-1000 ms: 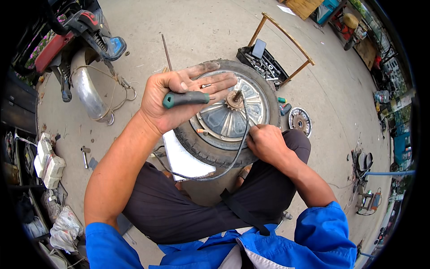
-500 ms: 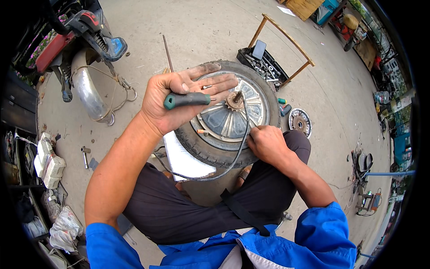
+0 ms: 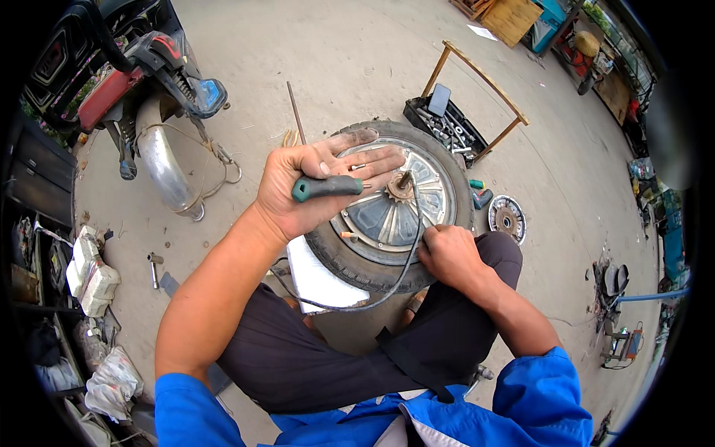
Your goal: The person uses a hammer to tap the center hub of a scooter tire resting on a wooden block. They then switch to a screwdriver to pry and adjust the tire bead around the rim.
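My left hand (image 3: 302, 175) is palm up over the wheel, its fingers stretched out. A screwdriver with a dark green and black handle (image 3: 328, 188) lies across the palm, under the thumb. One small screw (image 3: 358, 167) rests on the fingers. Beneath is a motor wheel (image 3: 376, 223) with a black tyre and a ribbed metal hub, lying flat. A toothed sprocket (image 3: 400, 188) surrounds its axle, and a black cable (image 3: 418, 223) runs from there toward me. My right hand (image 3: 449, 253) is closed at the tyre's near right edge; what its fingertips grip is hidden.
A black tool box (image 3: 477, 143) with a wooden handle frame stands beyond the wheel. Right of the wheel lie a power drill (image 3: 482, 198) and a round metal disc (image 3: 506, 219). White foam (image 3: 320, 276) is under the tyre. A partly dismantled scooter (image 3: 160, 153) stands left.
The whole scene sits slightly lower and further right in the picture. Both hands keep nearly the same place over the wheel, the screwdriver still in my left palm.
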The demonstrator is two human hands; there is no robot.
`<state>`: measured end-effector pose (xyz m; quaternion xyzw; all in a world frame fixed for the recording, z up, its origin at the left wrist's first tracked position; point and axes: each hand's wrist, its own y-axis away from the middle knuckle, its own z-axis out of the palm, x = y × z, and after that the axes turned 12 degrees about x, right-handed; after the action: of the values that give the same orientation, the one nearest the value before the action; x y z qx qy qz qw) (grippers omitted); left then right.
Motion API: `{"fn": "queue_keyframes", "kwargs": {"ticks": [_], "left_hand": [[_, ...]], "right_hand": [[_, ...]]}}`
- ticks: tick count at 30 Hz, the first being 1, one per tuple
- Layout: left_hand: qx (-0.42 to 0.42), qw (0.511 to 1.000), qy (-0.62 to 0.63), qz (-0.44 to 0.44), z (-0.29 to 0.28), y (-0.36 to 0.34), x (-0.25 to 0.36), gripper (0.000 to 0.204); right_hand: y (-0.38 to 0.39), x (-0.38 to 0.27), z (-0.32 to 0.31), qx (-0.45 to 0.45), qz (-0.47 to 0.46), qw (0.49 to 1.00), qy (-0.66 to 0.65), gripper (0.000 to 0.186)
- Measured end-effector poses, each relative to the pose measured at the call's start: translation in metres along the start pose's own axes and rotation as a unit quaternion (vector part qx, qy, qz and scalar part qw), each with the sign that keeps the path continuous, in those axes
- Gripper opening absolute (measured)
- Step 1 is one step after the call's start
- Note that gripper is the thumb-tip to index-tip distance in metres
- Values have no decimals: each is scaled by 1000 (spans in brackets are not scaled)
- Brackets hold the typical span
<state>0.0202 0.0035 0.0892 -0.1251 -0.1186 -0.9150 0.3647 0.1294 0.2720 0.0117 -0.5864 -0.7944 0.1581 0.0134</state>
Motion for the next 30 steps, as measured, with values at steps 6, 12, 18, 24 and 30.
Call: {"fn": "queue_keyframes", "kwargs": {"ticks": [6,12,18,24,30], "left_hand": [[24,999,17,-13,3,-2,-2,92],[-10,999,21,-25,-11,-2,-1,100],[10,999,-39,-12,-17,-4,-6,73],[12,999,-40,-6,-27,-17,-15,70],[22,998,-50,31,-30,-13,-18,57]], "right_hand": [[-8,5,-20,5,12,1000,-16,27],[-58,-36,-83,199,85,952,-216,13],[-109,-79,-79,202,13,941,-272,12],[-120,-81,-63,177,41,964,-192,23],[-127,-82,-52,139,51,973,-178,27]]}}
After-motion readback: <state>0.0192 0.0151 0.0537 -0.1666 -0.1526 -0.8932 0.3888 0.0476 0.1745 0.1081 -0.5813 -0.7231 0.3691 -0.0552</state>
